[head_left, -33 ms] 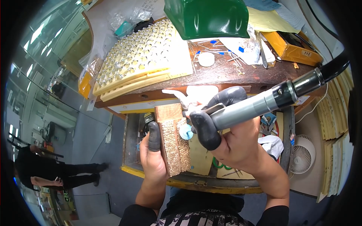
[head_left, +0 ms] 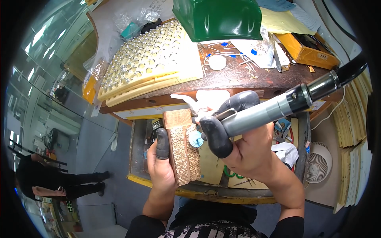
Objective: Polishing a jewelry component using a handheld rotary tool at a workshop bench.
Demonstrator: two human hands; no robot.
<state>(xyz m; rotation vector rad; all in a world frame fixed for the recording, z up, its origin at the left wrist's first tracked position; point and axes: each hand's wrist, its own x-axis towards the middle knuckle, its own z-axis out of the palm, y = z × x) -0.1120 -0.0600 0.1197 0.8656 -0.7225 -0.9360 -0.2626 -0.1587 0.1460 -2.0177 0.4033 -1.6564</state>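
Note:
My left hand (head_left: 161,162), a black cot on the thumb, grips an upright wooden block (head_left: 179,150) with a rough, granular face. My right hand (head_left: 248,150), with black cots on finger and thumb, is closed around a grey and black rotary handpiece (head_left: 265,115) with a corded end. Its small blue disc tip (head_left: 196,139) is at the block's upper right side, seemingly touching it. Just behind the block, a pale, partly hidden piece (head_left: 191,104) lies at the bench edge, below my right fingers.
An open drawer (head_left: 139,178) holds tools. On the bench (head_left: 254,83) are trays of small shiny pieces (head_left: 141,57), a green hood (head_left: 216,20), thin rods and an orange box (head_left: 305,49). A fan (head_left: 317,162) stands right; another person (head_left: 47,178) is at left.

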